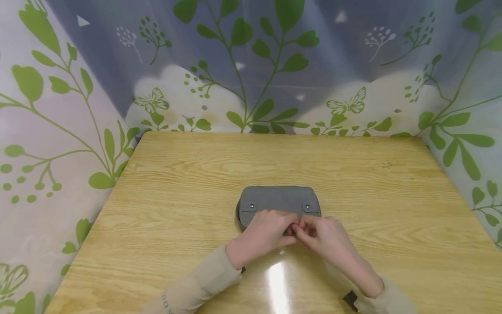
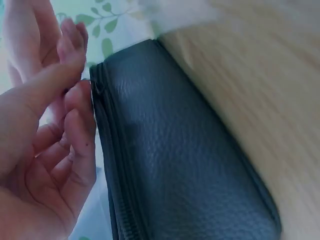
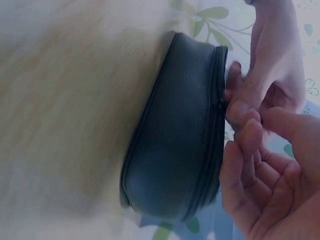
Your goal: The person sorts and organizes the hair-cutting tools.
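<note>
A dark grey, leather-look zip pouch lies on the table with two metal studs on its upper face. Its zipper runs along the side facing the person, and the slider shows beside the fingertips. The left hand pinches with thumb and forefinger at the zipper pull, which the fingers mostly hide. Coming from the other side, the right hand has its thumb and forefinger pinched together there too, tips meeting the left thumb. Its remaining fingers are curled in the right wrist view.
The pouch and hands are over a wood-grain table. Behind and at both sides hangs a curtain with green leaves and butterflies. A strap loop shows at the pouch's left end. Light glares off the tabletop near the front.
</note>
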### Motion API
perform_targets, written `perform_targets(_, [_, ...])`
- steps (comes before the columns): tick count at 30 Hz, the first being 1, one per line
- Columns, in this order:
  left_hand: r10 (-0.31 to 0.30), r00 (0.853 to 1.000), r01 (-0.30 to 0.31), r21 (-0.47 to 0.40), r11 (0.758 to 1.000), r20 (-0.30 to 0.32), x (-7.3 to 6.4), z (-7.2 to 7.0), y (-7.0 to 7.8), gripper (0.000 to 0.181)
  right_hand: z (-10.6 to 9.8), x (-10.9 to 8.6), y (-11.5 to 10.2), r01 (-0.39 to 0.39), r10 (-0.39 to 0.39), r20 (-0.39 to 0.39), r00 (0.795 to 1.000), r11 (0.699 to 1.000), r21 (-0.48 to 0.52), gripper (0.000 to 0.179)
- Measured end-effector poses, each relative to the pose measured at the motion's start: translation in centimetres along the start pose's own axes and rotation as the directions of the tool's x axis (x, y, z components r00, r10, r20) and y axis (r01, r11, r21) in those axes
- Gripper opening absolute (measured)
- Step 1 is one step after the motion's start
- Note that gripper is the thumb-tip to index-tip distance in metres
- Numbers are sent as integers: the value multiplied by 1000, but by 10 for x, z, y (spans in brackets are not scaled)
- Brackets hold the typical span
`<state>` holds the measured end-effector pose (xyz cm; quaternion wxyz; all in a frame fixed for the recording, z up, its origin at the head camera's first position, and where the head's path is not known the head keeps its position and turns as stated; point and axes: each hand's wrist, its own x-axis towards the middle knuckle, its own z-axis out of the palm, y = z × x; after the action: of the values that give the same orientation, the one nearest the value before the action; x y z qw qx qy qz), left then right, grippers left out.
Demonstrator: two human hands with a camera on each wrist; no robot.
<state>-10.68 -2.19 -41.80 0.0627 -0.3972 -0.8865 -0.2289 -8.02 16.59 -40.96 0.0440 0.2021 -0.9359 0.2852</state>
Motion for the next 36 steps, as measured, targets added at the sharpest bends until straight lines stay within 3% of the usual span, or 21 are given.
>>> perform_targets(2, [-30, 999, 31, -10, 999, 18, 0, 1, 1, 21, -1, 0, 4, 58, -59, -57, 997, 998, -6, 21])
perform_targets(4, [-54, 998, 54, 3, 999, 24, -1, 1, 2, 19, -3, 1, 9, 157, -160, -133, 978, 987, -31, 15])
perform_targets(7, [-73, 997, 73, 40, 997, 10, -4, -2, 4, 17, -8, 4, 19, 332, -355, -223, 908, 933, -135, 14])
perform_targets(10, [-71, 997, 71, 76, 995, 1, -8, -4, 5, 13, -11, 7, 27, 476, -517, -209, 830, 852, -217, 22])
perform_targets(13, [-72, 997, 72, 98, 993, 0, -11, -6, 7, 9, -10, 7, 30, 554, -585, -121, 802, 804, -217, 40])
perform_targets(16, [-102, 995, 102, 100, 990, 2, -13, -6, 9, 9, -5, 7, 30, 571, -592, -35, 805, 790, -224, 48])
perform_targets(20, [-145, 989, 144, 82, 986, 0, -15, -5, 11, 10, 0, 6, 28, 531, -548, 7, 836, 808, -256, 42])
perform_targets(26, [-155, 988, 156, -50, 986, 21, -19, -6, 6, 10, 0, 7, 27, 487, -494, 39, 869, 837, -250, 38])
perform_targets(31, [-150, 988, 152, -148, 977, 29, -24, -7, -1, 10, -1, 8, 28, 486, -484, 70, 872, 842, -236, 38])
perform_targets(36, [-139, 990, 143, -163, 976, 33, -29, -10, -5, 9, -1, 9, 29, 489, -488, 63, 871, 845, -215, 40])
